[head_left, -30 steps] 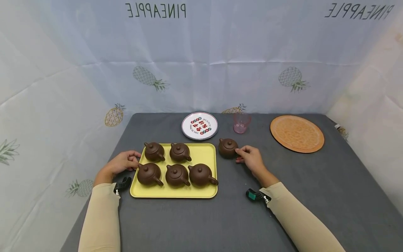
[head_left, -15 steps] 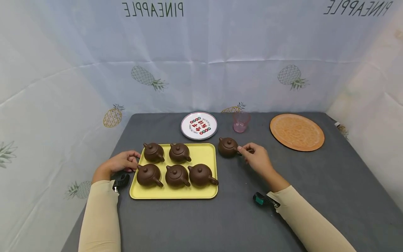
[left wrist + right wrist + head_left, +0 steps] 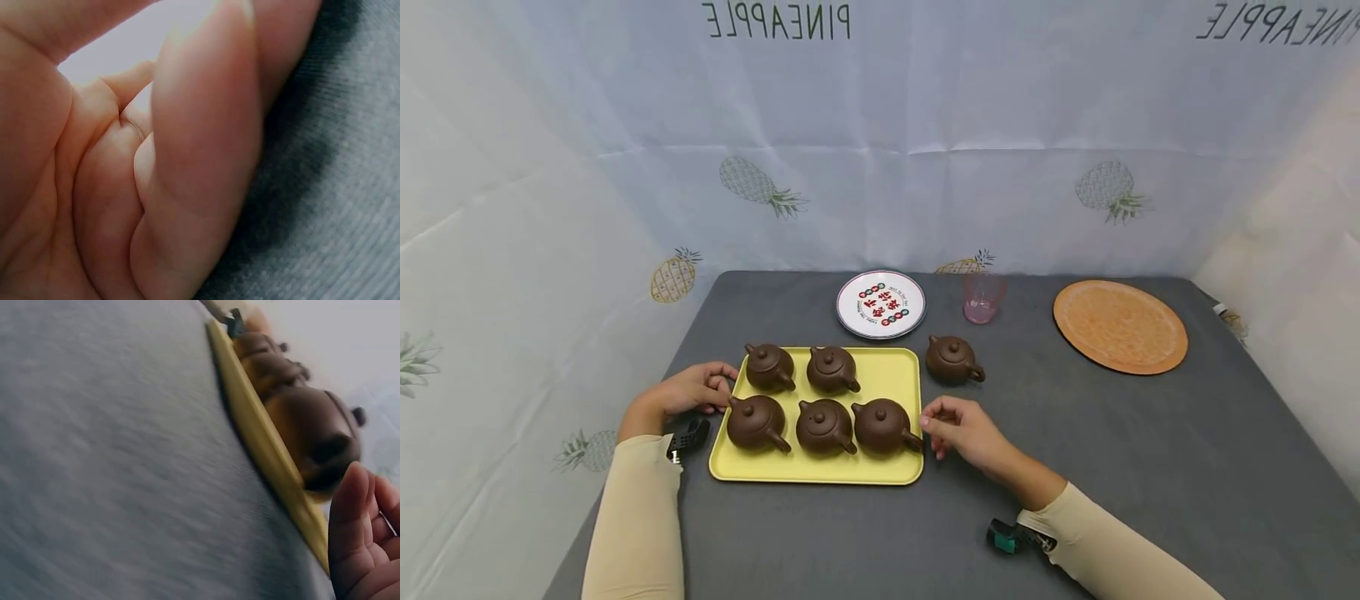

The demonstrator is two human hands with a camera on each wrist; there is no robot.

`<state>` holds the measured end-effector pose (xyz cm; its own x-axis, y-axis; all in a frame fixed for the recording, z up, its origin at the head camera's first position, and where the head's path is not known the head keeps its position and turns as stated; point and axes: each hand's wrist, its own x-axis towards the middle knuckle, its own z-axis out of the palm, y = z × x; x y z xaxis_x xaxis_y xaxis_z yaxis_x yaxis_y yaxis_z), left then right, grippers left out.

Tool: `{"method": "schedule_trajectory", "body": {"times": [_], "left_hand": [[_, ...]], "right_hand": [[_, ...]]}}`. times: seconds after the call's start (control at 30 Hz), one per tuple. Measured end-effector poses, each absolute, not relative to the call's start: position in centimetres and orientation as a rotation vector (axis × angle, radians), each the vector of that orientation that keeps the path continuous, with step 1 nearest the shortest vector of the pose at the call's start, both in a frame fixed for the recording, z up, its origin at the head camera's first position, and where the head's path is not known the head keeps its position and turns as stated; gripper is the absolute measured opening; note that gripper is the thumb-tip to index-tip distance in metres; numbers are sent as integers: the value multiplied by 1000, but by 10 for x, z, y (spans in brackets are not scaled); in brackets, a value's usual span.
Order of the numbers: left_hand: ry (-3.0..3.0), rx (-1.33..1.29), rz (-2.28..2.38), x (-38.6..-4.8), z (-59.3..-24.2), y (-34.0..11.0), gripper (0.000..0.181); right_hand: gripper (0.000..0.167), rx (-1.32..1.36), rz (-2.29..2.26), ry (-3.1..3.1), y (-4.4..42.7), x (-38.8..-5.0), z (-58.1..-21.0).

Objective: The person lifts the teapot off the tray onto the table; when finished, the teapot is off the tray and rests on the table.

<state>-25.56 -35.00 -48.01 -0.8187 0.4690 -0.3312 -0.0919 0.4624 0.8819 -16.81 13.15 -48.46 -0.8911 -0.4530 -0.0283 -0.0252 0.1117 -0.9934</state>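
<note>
Several brown teapots stand on a yellow tray [image 3: 752,469]. At the tray's left rim lies my left hand [image 3: 681,392], its fingers loosely bent; the left wrist view shows no thing in its fingers [image 3: 200,131]. My right hand [image 3: 973,437] is beside the right rim, thumb and fingers bent near the handle of the closest teapot [image 3: 882,427]; contact cannot be told. The right wrist view shows these fingertips [image 3: 351,481] just by that teapot [image 3: 306,428] and the tray edge [image 3: 265,447]. Another teapot [image 3: 950,360] stands on the table behind my right hand, untouched.
On the grey table [image 3: 820,542], a white plate [image 3: 881,305] with red print lies behind the tray. A clear pink cup [image 3: 982,300] stands right of it, and a round orange-brown board [image 3: 1120,327] lies at the back right. Pineapple-print cloth [image 3: 880,100] hangs behind.
My right hand has let go of the single teapot's handle and moved toward me and left, to the tray's right rim. That teapot stays right of the tray. My left hand has barely moved.
</note>
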Motion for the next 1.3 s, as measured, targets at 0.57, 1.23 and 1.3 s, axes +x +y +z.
{"method": "schedule_trajectory", "body": {"times": [0.57, 1.23, 1.3], "left_hand": [[2187, 344, 1351, -251, -481, -350, 45], [2174, 351, 1358, -255, -482, -354, 44], [2170, 356, 1360, -254, -482, -354, 44]], "right_hand": [[14, -606, -1773, 2111, 116, -150, -499], [18, -582, -1892, 2205, 149, -173, -475], [18, -549, -1896, 2242, 157, -176, -469]]}}
